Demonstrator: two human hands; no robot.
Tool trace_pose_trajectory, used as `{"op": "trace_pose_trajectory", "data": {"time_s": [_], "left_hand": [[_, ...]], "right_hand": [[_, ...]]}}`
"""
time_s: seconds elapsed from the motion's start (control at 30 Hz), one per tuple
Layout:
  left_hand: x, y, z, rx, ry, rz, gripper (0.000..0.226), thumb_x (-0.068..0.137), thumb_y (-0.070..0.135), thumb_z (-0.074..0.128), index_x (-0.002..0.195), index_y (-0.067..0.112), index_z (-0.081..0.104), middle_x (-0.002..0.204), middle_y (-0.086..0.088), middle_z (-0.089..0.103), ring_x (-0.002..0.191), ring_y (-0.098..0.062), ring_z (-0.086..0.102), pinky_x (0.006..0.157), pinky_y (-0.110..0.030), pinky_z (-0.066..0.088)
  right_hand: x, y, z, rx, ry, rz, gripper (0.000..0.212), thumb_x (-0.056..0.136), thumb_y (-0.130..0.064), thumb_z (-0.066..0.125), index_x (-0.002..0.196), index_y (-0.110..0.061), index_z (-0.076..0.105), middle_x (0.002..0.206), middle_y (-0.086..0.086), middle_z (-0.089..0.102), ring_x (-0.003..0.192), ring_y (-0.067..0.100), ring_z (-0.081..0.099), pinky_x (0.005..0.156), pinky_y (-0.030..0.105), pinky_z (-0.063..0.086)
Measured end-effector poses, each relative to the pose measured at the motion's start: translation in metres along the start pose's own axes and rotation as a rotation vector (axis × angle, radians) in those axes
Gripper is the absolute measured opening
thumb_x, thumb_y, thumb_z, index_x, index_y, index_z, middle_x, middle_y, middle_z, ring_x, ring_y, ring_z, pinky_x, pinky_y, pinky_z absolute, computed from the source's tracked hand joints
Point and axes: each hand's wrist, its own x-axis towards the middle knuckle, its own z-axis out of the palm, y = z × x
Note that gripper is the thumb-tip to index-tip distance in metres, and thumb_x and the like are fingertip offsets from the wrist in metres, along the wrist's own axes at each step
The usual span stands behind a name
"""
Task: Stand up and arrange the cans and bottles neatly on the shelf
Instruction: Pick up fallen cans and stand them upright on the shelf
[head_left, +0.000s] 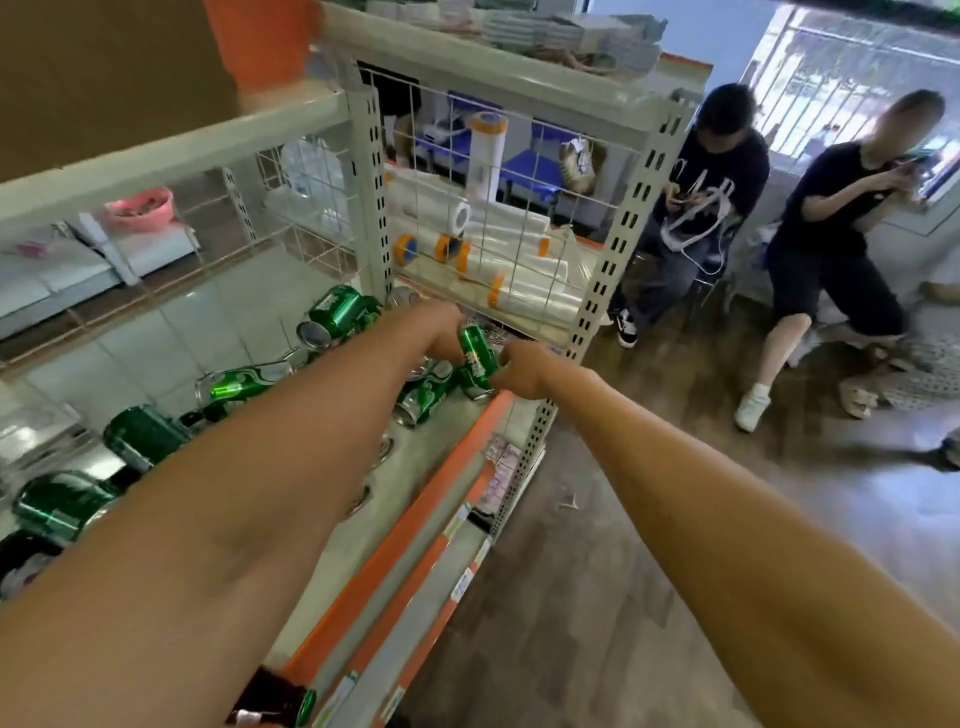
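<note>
At 6 o'clock, nearest of all, a brown bottle (270, 699) with a green band shows at the picture's bottom edge, by the shelf's front lip. Both bare forearms reach straight out from 7 and 5 o'clock and meet toward the centre.

The shelf (431, 447) is pale painted metal with a smooth orange front strip carrying paper price tags. Its right end stops at a perforated steel post (608, 275).

Shiny lying cans (143, 436) are strewn on their sides from 9 o'clock toward the centre, rims pointing different ways. One lies just beside the hands at its lower left.

At the centre, near the shelf's front right corner, the left hand (439, 332) curls over the upper left of a green can (475, 358). The right hand (522, 370) is curled against the can's right side, so the two hands are together, clamped on that one can. It stands slightly tilted, its base close to the orange lip.

Beyond, at 12 o'clock, a white wire grid (467, 171) backs a higher tier stacked with clear plastic rolls (519, 260) on orange cores.

Open wooden floor (597, 597) runs from 5 to 3 o'clock. Two people (711, 197) sit at 2 o'clock, well apart from the shelf.
</note>
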Motion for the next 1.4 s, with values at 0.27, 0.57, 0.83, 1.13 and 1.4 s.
{"op": "trace_pose_trajectory", "data": {"time_s": [0.27, 0.57, 0.83, 1.13, 1.4], "left_hand": [[0.048, -0.022, 0.014, -0.062, 0.003, 0.031, 0.031, 0.086, 0.021, 0.07, 0.115, 0.014, 0.063, 0.109, -0.009, 0.064, 0.096, -0.025, 0.062, 0.089, -0.044, 0.054], [0.063, -0.036, 0.024, -0.038, 0.001, 0.06, 0.033, 0.084, 0.028, 0.068, 0.115, 0.018, 0.065, 0.108, -0.008, 0.065, 0.097, -0.028, 0.063, 0.088, -0.042, 0.054], [0.049, -0.049, 0.015, -0.069, -0.005, 0.02, 0.044, 0.089, 0.028, 0.066, 0.13, 0.013, 0.059, 0.125, -0.01, 0.061, 0.108, -0.027, 0.06, 0.095, -0.041, 0.051], [-0.009, -0.048, -0.003, -0.091, 0.016, -0.075, 0.043, 0.088, 0.032, 0.07, 0.126, 0.016, 0.061, 0.127, -0.006, 0.061, 0.111, -0.026, 0.059, 0.095, -0.039, 0.049], [-0.098, -0.051, -0.023, -0.061, 0.13, -0.269, 0.037, 0.087, 0.035, 0.069, 0.119, 0.017, 0.062, 0.118, -0.008, 0.062, 0.102, -0.027, 0.059, 0.094, -0.044, 0.051]], "right_hand": [[0.047, 0.001, 0.037, 0.058, 0.113, 0.127, 0.034, 0.094, -0.028, 0.061, 0.121, -0.007, 0.055, 0.114, 0.011, 0.056, 0.09, 0.025, 0.06, 0.071, 0.034, 0.049], [0.073, -0.007, 0.076, 0.227, 0.195, 0.27, 0.063, 0.083, -0.041, 0.074, 0.129, -0.01, 0.045, 0.118, 0.012, 0.061, 0.107, 0.031, 0.06, 0.086, 0.04, 0.052], [0.059, -0.006, 0.058, 0.322, 0.28, 0.257, 0.058, 0.079, -0.035, 0.079, 0.123, -0.012, 0.05, 0.119, 0.007, 0.054, 0.097, 0.024, 0.061, 0.085, 0.041, 0.056], [0.021, -0.014, -0.005, 0.278, 0.33, 0.114, 0.067, 0.082, -0.026, 0.073, 0.138, -0.006, 0.043, 0.131, 0.012, 0.051, 0.104, 0.026, 0.058, 0.082, 0.036, 0.054], [-0.03, -0.077, -0.046, 0.251, 0.337, -0.175, 0.035, 0.078, -0.033, 0.074, 0.099, -0.009, 0.058, 0.093, 0.007, 0.063, 0.084, 0.025, 0.063, 0.07, 0.039, 0.055]]}}
